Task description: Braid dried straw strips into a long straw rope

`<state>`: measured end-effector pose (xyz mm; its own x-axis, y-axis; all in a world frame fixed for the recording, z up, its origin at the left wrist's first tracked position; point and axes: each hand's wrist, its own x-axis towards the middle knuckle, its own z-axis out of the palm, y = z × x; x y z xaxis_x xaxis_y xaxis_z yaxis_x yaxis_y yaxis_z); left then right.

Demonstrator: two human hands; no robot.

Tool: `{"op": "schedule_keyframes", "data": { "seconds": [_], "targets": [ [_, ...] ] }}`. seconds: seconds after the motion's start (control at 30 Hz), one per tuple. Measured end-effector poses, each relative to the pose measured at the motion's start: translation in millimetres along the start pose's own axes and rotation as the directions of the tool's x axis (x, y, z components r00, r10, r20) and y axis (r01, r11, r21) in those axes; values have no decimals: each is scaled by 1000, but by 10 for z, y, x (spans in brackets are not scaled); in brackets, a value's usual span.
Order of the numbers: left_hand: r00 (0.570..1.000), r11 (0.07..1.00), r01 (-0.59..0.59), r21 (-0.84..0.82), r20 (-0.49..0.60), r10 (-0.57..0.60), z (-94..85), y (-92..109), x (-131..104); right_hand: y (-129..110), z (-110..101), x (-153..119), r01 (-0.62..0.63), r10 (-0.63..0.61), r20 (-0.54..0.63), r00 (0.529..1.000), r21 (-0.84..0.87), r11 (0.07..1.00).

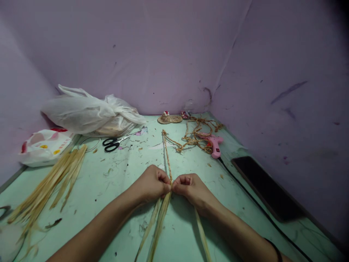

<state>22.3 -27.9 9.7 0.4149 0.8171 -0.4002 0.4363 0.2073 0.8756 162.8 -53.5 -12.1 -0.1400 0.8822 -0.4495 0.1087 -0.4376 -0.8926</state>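
Observation:
A thin braided cord (167,156) of straw-coloured fibre runs from the middle of the table down to my hands. My left hand (155,183) pinches the braid's lower end from the left. Right beside it, my right hand (191,187) is closed at the same spot, its fingertips at the braid. Loose flat strands (160,222) hang from the pinch point towards me, and another strand (202,233) comes out below my right hand. The fingertips hide the exact crossing of the strands.
Straw strips (51,182), black scissors (111,143) and plastic bags (92,112) lie left. Further right are tangled braided cord (197,133), a pink glue gun (216,147) with a black cable (253,196), and a dark phone (267,187). Small woven pieces (169,119) sit at the back.

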Motion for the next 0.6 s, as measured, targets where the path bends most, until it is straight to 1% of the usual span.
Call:
{"op": "schedule_keyframes", "data": {
  "seconds": [0.2, 0.3, 0.37, 0.43, 0.5, 0.53, 0.57, 0.6],
  "targets": [
    [999, 1000, -16, 13, 28, 16, -18, -6, 2, 13, -5, 2, 45, -46, 41, 998, 18, 999],
    [999, 999, -21, 47, 39, 19, -13, -34, 9, 17, -6, 15, 34, -35, 64, 997, 12, 999],
    [999, 996, -39, 84, 39, 36, -9, -48, 8, 21, -2, 32, 28, -28, 60, 998, -8, 1000],
    [997, 990, -56, 129, 57, 49, -17, -41, -4, 27, 6, 51, 34, -33, 41, 999, -27, 999],
    [995, 978, -49, 201, 93, 31, -43, -8, -28, 34, 20, 66, 43, -42, 20, 999, -39, 998],
    [996, 966, -28, 255, 89, 5, -60, 16, -44, 37, 27, 71, 43, -42, 15, 999, -45, 998],
    [998, 948, 4, 319, 62, -25, -75, 43, -62, 39, 34, 74, 42, -41, 10, 999, -51, 998],
    [999, 923, 40, 383, 13, -49, -86, 71, -82, 40, 40, 75, 43, -43, 8, 999, -54, 998]
  ]
}}
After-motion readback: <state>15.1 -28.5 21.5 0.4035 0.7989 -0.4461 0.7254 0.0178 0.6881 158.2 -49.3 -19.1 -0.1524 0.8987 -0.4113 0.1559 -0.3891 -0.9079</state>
